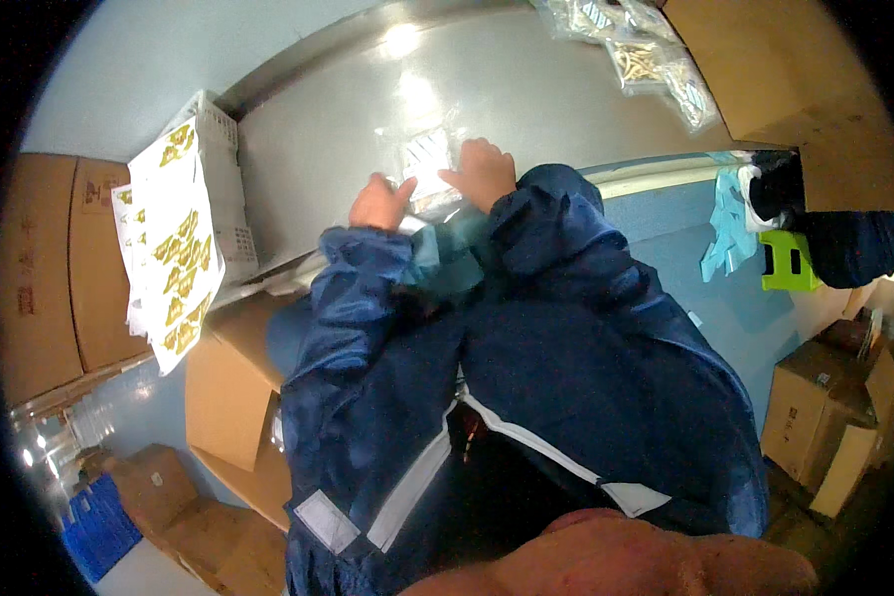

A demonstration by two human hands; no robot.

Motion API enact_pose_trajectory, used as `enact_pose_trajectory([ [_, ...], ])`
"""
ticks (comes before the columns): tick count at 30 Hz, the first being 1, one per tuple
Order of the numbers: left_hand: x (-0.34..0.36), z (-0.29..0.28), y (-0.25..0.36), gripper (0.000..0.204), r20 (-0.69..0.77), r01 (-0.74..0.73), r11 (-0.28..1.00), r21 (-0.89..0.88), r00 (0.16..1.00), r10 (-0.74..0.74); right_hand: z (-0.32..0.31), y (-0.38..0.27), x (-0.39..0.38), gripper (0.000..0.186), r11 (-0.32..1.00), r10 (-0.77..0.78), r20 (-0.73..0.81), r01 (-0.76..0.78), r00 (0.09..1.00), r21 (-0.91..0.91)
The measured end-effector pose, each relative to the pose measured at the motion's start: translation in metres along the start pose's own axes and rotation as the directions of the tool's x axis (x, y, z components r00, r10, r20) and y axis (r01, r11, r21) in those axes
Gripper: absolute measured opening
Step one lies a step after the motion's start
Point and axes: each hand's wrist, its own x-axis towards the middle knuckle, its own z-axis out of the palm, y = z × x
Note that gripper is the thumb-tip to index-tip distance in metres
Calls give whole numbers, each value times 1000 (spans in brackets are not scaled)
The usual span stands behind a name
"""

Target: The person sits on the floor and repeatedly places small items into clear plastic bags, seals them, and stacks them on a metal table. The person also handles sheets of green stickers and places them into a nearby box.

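Note:
A clear plastic bag [428, 159] with a white, dark-striped label lies on the metal worktop in front of me. My left hand [381, 204] holds its near left edge, thumb on the plastic and fingers curled. From the right side my right hand [484, 173] grips the same bag, with its thumb on the lower part near the label. What fills the bag is mostly hidden by the label and my hands. Both arms wear dark blue sleeves.
Sheets of gold stickers [181, 253] drape over a white plastic basket [236, 214] at left. Filled clear bags [641, 62] lie at the far right beside a cardboard box [775, 70]. An open carton [230, 387] stands below the worktop [308, 139]; a green stool [791, 260] is at right.

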Motion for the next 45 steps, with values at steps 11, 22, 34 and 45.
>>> enact_pose_trajectory([
  [11, -78, 0, -62, 50, 327, 259, 485, -835, 943, 58, -34, 3, 10, 40, 323, -383, 328, -208, 864, 923],
  [22, -221, -104, -38, 12, -152, -70, 703, -708, 987, -54, -104, 124, 75, 50, 677, -44, 16, 18, 999, 736],
  [34, -479, -104, -218, 33, -456, 593, 746, -303, 597, -660, -134, 416, 174, 75, 747, 537, -387, -636, 750, -194],
  [45, -244, -104, 0, 15, -276, 98, 761, -642, 896, -349, -123, 253, 198, 65, 994, -34, -560, 87, 828, 68],
])
